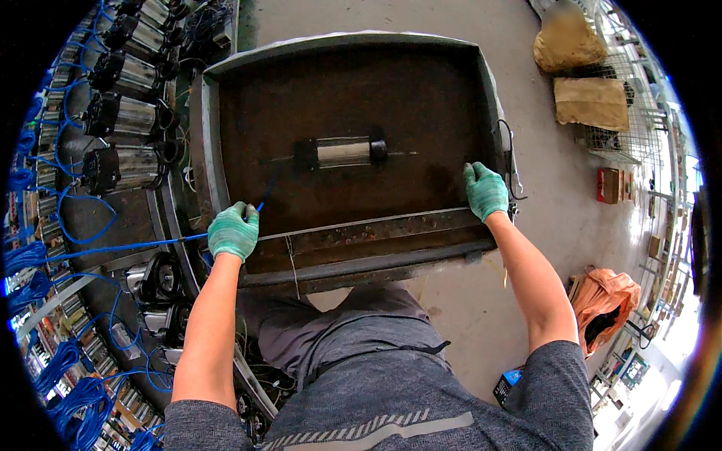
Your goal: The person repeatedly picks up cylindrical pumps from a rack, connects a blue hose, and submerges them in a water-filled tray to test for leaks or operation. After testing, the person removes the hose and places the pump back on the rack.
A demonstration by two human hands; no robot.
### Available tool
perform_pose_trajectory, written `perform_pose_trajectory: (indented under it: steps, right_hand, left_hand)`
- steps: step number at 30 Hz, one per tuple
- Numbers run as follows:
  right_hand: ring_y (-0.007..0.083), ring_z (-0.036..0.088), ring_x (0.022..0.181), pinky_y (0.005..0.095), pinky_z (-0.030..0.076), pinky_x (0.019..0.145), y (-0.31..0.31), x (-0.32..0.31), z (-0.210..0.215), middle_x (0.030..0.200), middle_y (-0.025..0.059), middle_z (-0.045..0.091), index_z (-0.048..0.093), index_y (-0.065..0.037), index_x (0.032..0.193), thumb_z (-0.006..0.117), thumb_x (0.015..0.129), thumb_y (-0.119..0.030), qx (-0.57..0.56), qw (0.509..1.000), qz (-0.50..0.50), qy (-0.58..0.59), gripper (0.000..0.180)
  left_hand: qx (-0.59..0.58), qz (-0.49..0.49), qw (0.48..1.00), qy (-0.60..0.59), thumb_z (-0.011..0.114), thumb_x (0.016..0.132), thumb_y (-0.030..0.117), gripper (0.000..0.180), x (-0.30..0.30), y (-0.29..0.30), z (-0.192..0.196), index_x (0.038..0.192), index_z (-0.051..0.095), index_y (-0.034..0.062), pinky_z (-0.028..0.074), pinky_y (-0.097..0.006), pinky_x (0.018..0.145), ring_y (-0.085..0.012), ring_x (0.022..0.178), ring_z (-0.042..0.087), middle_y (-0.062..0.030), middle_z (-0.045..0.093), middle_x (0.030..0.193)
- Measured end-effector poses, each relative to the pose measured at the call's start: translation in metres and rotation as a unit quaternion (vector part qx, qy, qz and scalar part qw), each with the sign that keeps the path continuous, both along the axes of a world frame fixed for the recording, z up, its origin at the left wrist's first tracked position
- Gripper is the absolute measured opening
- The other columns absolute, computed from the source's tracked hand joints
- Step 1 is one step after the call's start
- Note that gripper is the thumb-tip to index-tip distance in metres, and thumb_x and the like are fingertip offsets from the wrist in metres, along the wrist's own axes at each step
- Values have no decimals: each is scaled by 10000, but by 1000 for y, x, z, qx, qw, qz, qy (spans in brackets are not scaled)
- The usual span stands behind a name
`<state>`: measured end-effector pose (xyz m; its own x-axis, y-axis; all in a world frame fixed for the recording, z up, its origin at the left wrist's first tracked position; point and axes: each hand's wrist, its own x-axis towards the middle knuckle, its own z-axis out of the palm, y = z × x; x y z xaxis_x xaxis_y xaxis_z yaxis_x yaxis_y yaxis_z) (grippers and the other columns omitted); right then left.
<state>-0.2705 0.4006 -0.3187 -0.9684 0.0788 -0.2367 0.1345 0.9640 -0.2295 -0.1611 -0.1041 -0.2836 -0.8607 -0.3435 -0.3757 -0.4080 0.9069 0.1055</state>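
Note:
Both of my hands wear green gloves. My left hand is closed around a blue cable at the near left corner of a large metal tub. From the hand the cable dips into the tub toward a cylindrical motor with a shiny steel middle and black ends. The motor lies on its side in the dark brown interior; whether liquid covers it I cannot tell. Over the tub's right side, near the rim, my right hand has curled fingers; what they hold, if anything, is hidden.
Several similar motors stand in a row on the left, among coiled blue cables. A black hooked cord hangs at the tub's right side. To the right are a wire cage, a red box and an orange sack.

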Motion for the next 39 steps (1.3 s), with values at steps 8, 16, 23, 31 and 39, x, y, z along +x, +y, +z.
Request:
perform_pose_trajectory:
  steps: [8,16,23,31,39]
  right_hand:
    - [491,642,954,583,511,806,-4,-1,6,985,238,702,670,-104,987,499,1039,-436,-2,1000,-4,-2,377]
    - [489,644,954,583,511,808,-4,-1,8,991,234,704,667,-98,985,493,1044,-445,5,1000,-7,-9,392]
    - [487,648,954,582,514,810,-5,-1,9,990,236,706,673,-100,987,491,1043,-445,6,1000,-5,-10,394]
    - [489,652,938,585,516,799,-3,0,6,966,239,706,674,-101,980,493,1042,-449,16,1000,-8,-6,397]
    - [492,649,943,582,516,800,-4,0,6,969,246,702,675,-96,978,503,1038,-444,7,1000,-6,7,393]
  left_hand:
    - [-1,2,1000,-2,515,1006,414,382,1,-2,-4,1007,737,102,538,-537,843,-457,942,682,-226,728,968]
    - [-2,-3,1000,5,514,1009,424,389,3,-5,-8,1020,738,106,542,-542,839,-454,946,687,-227,730,981]
    - [-5,-8,1000,5,512,1011,421,391,3,-5,-9,1012,734,99,543,-543,835,-455,937,688,-229,730,979]
    - [2,-2,1000,5,511,1009,419,391,2,-4,-6,1002,732,97,539,-548,834,-459,933,685,-227,729,971]
    - [-3,-1,1000,9,513,1007,422,384,3,-4,-7,1002,732,107,538,-548,837,-458,939,684,-226,729,975]
